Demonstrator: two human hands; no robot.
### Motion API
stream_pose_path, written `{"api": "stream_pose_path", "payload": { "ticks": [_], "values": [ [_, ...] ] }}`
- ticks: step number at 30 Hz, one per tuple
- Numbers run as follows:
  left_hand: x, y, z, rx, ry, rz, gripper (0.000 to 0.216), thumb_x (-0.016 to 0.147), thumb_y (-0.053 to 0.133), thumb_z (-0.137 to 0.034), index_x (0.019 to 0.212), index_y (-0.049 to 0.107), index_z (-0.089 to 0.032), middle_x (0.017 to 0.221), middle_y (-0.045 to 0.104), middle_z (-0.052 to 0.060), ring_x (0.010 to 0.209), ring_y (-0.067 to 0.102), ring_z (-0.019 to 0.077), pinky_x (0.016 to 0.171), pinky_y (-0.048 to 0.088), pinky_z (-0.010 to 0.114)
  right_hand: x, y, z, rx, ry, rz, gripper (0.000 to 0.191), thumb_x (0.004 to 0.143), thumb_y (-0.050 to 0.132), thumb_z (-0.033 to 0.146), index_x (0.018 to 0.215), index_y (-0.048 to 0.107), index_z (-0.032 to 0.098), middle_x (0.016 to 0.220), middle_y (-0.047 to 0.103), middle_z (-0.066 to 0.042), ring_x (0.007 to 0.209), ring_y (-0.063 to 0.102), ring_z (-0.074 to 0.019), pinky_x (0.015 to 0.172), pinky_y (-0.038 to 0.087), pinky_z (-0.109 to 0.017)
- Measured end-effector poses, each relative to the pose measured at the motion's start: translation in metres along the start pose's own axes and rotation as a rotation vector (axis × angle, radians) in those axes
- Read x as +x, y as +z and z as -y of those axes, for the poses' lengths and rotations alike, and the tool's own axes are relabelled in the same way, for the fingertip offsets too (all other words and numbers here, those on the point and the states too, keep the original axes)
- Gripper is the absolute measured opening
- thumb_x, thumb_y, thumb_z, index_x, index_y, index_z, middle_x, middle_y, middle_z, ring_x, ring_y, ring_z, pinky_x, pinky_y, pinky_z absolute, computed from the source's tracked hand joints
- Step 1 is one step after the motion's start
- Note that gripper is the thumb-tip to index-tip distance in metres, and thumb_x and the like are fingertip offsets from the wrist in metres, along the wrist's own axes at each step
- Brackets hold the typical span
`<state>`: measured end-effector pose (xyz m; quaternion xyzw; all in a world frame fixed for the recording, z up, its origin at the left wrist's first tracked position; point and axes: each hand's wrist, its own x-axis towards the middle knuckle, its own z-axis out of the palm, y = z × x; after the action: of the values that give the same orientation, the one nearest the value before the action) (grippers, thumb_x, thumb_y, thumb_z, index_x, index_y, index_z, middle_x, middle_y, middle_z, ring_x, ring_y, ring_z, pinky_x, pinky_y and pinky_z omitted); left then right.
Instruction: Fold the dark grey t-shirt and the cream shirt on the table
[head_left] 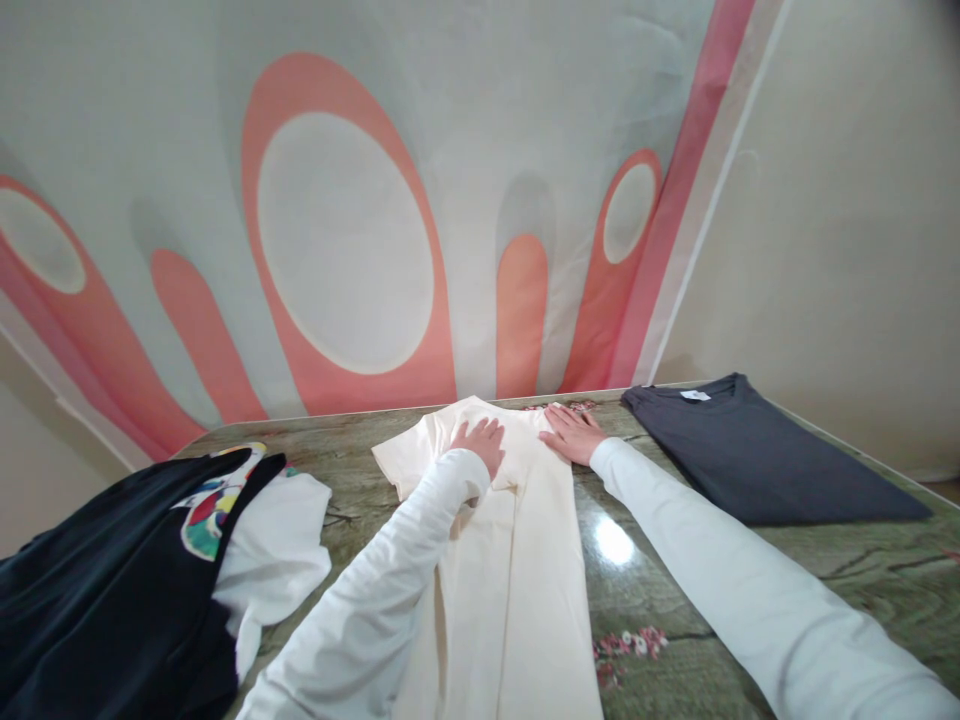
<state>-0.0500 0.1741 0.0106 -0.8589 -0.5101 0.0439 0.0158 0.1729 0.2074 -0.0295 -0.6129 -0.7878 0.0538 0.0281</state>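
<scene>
The cream T-shirt (546, 600) lies partly folded on the counter (630, 600), the left hand (480, 447) spread open on its upper part and the right hand (574, 435) flat over its far right edge, neither gripping, apparently to keep its layers smooth.
</scene>
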Motion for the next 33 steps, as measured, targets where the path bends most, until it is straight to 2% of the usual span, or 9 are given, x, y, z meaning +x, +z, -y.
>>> {"api": "stream_pose_path", "payload": {
  "ticks": [3, 5, 8, 11, 17, 22, 27, 30, 33],
  "values": [
    [-0.012, -0.002, -0.017, -0.09, 0.248, 0.056, 0.048, 0.085, 0.028, -0.031, 0.132, 0.028, -0.023, 0.142, 0.024, 0.002, 0.129, 0.02, 0.0203, 0.101, 0.021, 0.049, 0.0, 0.0, 0.0, 0.004, 0.004, -0.008, 0.072, 0.08, 0.008, 0.064, 0.139, 0.013, 0.022, 0.145, 0.009, 0.0, 0.131, 0.007, -0.0193, 0.104, 0.005, -0.045],
    [-0.019, -0.003, -0.023, -0.119, 0.325, 0.071, 0.05, 0.082, 0.03, -0.027, 0.132, 0.029, -0.023, 0.141, 0.026, 0.001, 0.128, 0.023, 0.0197, 0.1, 0.024, 0.048, -0.001, 0.001, 0.0, 0.011, 0.001, -0.018, 0.072, 0.08, 0.008, 0.064, 0.139, 0.014, 0.022, 0.145, 0.009, 0.001, 0.131, 0.008, -0.0188, 0.104, 0.006, -0.045],
    [-0.027, -0.004, -0.024, -0.127, 0.343, 0.037, 0.05, 0.077, 0.035, -0.021, 0.127, 0.036, -0.024, 0.138, 0.033, 0.001, 0.125, 0.029, 0.0191, 0.099, 0.025, 0.047, 0.0, 0.002, 0.0, 0.017, 0.005, -0.028, 0.072, 0.08, 0.009, 0.064, 0.138, 0.015, 0.022, 0.145, 0.009, 0.002, 0.131, 0.009, -0.0188, 0.104, 0.007, -0.045],
    [-0.035, -0.003, -0.026, -0.122, 0.362, -0.06, 0.044, 0.081, 0.033, -0.025, 0.125, 0.039, -0.023, 0.137, 0.034, 0.001, 0.126, 0.028, 0.0186, 0.1, 0.024, 0.045, -0.001, 0.002, -0.001, 0.021, 0.001, -0.044, 0.071, 0.08, 0.011, 0.063, 0.138, 0.017, 0.022, 0.145, 0.012, 0.001, 0.131, 0.01, -0.0194, 0.104, 0.008, -0.045],
    [-0.053, 0.007, -0.038, -0.081, 0.332, -0.055, 0.05, 0.087, 0.028, -0.036, 0.134, 0.024, -0.021, 0.143, 0.021, 0.004, 0.129, 0.021, 0.0196, 0.102, 0.019, 0.045, -0.016, -0.001, 0.011, 0.001, 0.006, -0.222, 0.065, 0.084, 0.019, 0.053, 0.137, 0.022, 0.015, 0.145, 0.013, -0.005, 0.131, 0.01, -0.0216, 0.105, 0.006, -0.041],
    [-0.056, 0.004, -0.038, -0.062, 0.268, -0.036, 0.055, 0.086, 0.026, -0.043, 0.135, 0.021, -0.018, 0.143, 0.019, 0.006, 0.129, 0.019, 0.0205, 0.104, 0.015, 0.045, -0.031, -0.001, 0.021, 0.024, -0.124, -0.08, 0.071, 0.082, 0.016, 0.06, 0.138, 0.018, 0.016, 0.144, 0.014, -0.005, 0.131, 0.012, -0.02, 0.105, 0.007, -0.039],
    [-0.063, -0.003, -0.031, -0.023, 0.174, -0.066, 0.069, 0.081, 0.024, -0.059, 0.135, 0.025, -0.015, 0.142, 0.021, 0.009, 0.13, 0.014, 0.0249, 0.104, 0.008, 0.047, -0.024, 0.0, -0.002, 0.01, 0.042, -0.026, 0.072, 0.081, 0.013, 0.062, 0.138, 0.018, 0.018, 0.144, 0.013, -0.003, 0.131, 0.01, -0.0204, 0.104, 0.005, -0.046],
    [-0.077, -0.007, -0.036, -0.013, 0.199, -0.108, 0.073, 0.08, 0.023, -0.062, 0.135, 0.025, -0.014, 0.143, 0.018, 0.01, 0.131, 0.011, 0.0245, 0.105, 0.005, 0.045, -0.017, 0.001, -0.019, 0.009, 0.153, -0.122, 0.065, 0.084, 0.019, 0.055, 0.135, 0.024, 0.016, 0.143, 0.02, -0.007, 0.13, 0.015, -0.0214, 0.103, 0.008, -0.047],
    [-0.094, -0.008, -0.053, -0.057, 0.355, -0.049, 0.072, 0.08, 0.021, -0.063, 0.135, 0.024, -0.016, 0.143, 0.017, 0.008, 0.131, 0.014, 0.0235, 0.105, 0.005, 0.044, -0.014, 0.0, -0.026, 0.051, 0.203, -0.27, 0.056, 0.083, 0.032, 0.046, 0.128, 0.036, 0.013, 0.134, 0.037, -0.012, 0.123, 0.031, -0.0236, 0.1, 0.02, -0.042]
  ]
}}
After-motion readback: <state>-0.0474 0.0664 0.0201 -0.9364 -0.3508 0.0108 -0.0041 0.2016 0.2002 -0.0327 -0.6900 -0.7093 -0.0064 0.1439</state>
